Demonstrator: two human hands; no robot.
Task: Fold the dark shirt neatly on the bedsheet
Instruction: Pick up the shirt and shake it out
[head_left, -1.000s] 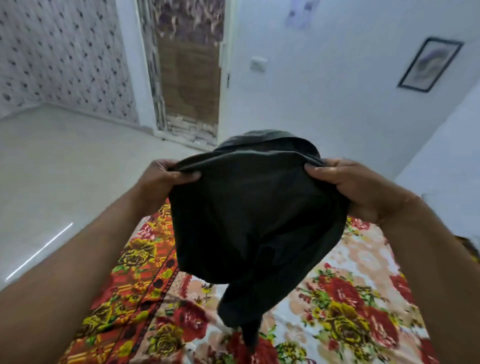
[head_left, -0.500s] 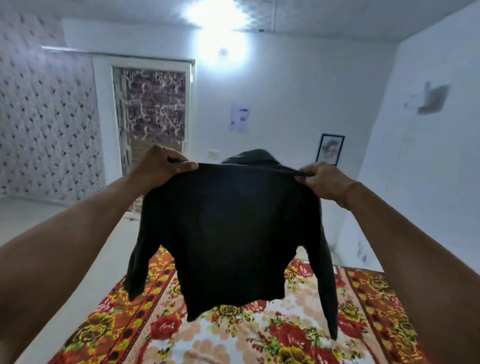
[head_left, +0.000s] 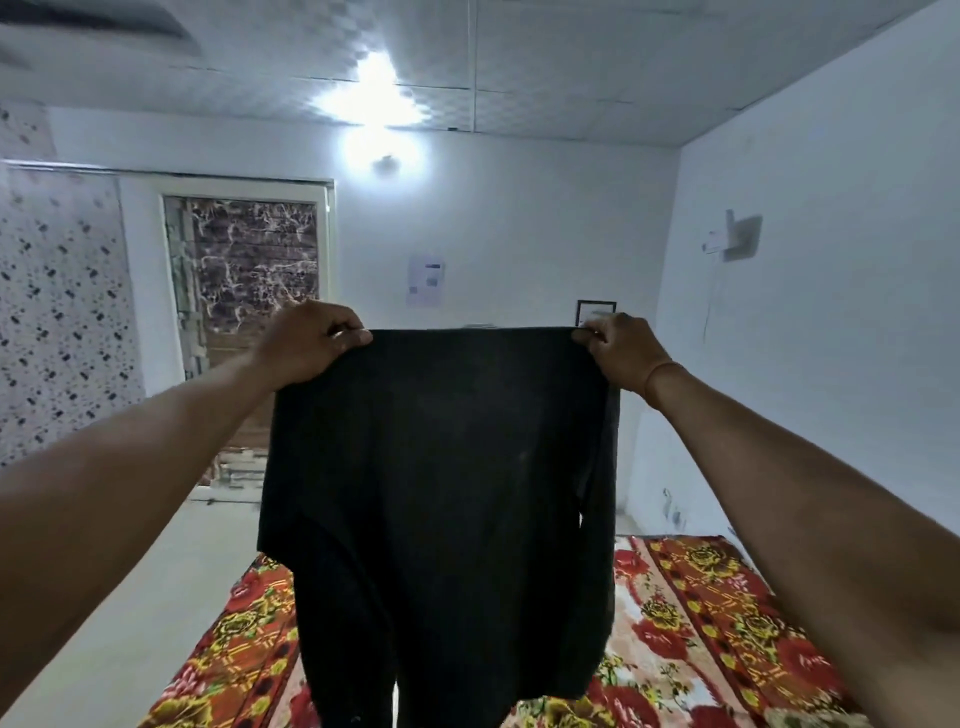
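Note:
The dark shirt (head_left: 436, 499) hangs spread out in the air in front of me, stretched flat between both hands. My left hand (head_left: 306, 343) grips its top left corner with curled fingers. My right hand (head_left: 618, 353) pinches the top right corner. The sleeves hang down along both sides and the lower part drops out of view at the bottom. Below lies the bedsheet (head_left: 701, 639), floral in red, yellow and orange, partly hidden behind the shirt.
A pale floor (head_left: 130, 613) runs along the left of the bedsheet. A door (head_left: 249, 291) with a marbled panel stands in the far wall, and white walls close the right side. A small framed picture (head_left: 595, 312) hangs behind my right hand.
Both hands have lifted the shirt higher and pulled it wider, from a bunched bundle to a flat, taut spread. My view has tilted up toward the ceiling.

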